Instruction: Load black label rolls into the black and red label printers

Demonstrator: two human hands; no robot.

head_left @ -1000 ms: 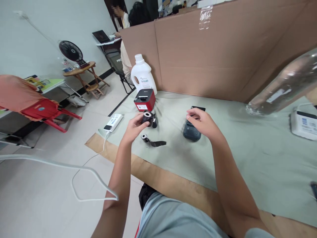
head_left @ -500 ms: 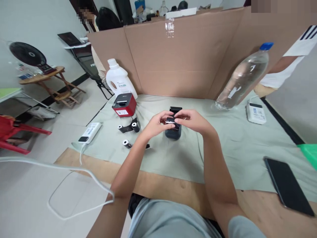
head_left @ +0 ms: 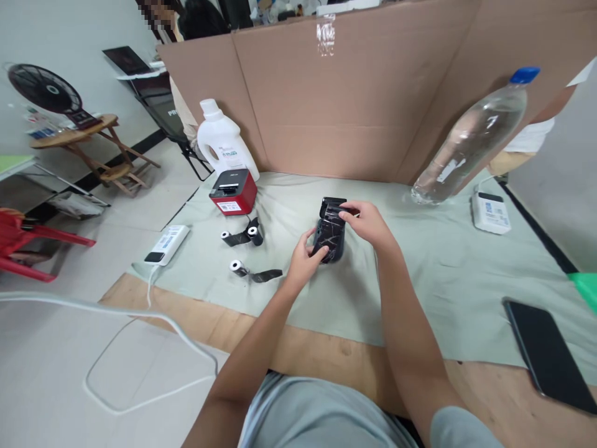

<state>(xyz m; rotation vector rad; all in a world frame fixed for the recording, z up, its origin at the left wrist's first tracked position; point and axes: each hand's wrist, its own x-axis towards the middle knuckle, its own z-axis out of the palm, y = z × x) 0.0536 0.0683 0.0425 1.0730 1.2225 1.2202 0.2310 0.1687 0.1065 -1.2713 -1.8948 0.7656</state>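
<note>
Two hands [head_left: 304,260] on glossy black strip [head_left: 331,234]

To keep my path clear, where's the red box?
In the head view, the red box sits left of centre on the cloth, just in front of the white jug.

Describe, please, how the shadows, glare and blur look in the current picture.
Head view: glints on the black strip and clear bottle; head view: soft shadow on the cloth beside the right forearm; head view: small label print too soft to read.

Three rolls [head_left: 238,268], two hands [head_left: 304,260]
</note>
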